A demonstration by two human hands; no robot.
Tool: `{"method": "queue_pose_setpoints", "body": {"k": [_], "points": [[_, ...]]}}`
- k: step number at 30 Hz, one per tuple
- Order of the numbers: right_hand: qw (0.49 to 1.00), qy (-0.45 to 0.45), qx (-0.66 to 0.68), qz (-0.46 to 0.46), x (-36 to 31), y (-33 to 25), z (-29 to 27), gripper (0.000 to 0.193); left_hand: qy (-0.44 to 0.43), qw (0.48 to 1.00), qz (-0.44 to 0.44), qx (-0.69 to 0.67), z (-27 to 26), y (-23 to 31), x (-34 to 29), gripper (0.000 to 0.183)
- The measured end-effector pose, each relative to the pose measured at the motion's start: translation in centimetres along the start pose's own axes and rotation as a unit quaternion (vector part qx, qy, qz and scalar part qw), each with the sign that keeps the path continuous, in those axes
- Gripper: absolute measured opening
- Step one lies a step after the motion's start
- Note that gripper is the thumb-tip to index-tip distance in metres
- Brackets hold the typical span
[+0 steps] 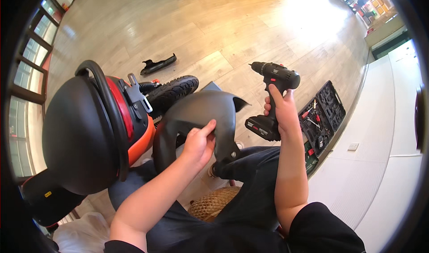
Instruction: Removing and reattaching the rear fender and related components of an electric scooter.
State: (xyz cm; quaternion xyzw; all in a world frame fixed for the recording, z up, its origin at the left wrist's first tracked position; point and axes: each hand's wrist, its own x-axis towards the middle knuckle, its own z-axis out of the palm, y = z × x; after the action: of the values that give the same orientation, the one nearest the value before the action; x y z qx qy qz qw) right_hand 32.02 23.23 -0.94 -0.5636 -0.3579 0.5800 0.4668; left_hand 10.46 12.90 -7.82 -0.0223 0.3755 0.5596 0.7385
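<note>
My left hand (199,144) grips a curved black plastic fender (199,107) by its edge, thumb lying on the outer face. The fender is held above my lap, its pointed end toward the right. In my right hand (283,107) is a black cordless drill (275,76), fingers wrapped round its handle and the bit pointing to the far left. Drill and fender are apart. To the left stands a scooter with a black rear box (73,132), a red light strip (123,110), a grey metal bracket (137,93) and a knobbly black tyre (174,92), partly hidden by the fender.
A black plastic part (158,65) lies on the wooden floor beyond the tyre. On the right, an open tool case (324,114) with several tools sits along the white wall (371,163). A woven seat (214,204) shows between my legs; a whitish plastic bag (85,233) is at lower left.
</note>
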Motion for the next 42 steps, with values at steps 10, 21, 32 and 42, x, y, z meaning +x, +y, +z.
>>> {"method": "queue_pose_setpoints", "body": {"k": [10, 21, 32, 42], "points": [[1.0, -0.019, -0.014, -0.011, -10.3, -5.1, -4.5, 0.046, -0.019, 0.994, 0.078, -0.069, 6.8, -3.5, 6.8, 0.019], [0.989, 0.119, -0.018, -0.089, -14.4, -10.2, -15.9, 0.031, -0.059, 0.996, 0.04, 0.049, 17.5, -0.5, 1.4, 0.018], [0.984, 0.106, -0.04, -0.137, -13.0, -11.1, -14.1, 0.028, -0.119, 0.989, 0.04, -0.075, 19.5, -3.7, 6.1, 0.019], [0.979, 0.162, -0.03, -0.12, -4.8, -10.6, -8.4, 0.028, -0.109, 0.99, -0.004, -0.088, 17.2, -2.7, 13.5, 0.018]]}}
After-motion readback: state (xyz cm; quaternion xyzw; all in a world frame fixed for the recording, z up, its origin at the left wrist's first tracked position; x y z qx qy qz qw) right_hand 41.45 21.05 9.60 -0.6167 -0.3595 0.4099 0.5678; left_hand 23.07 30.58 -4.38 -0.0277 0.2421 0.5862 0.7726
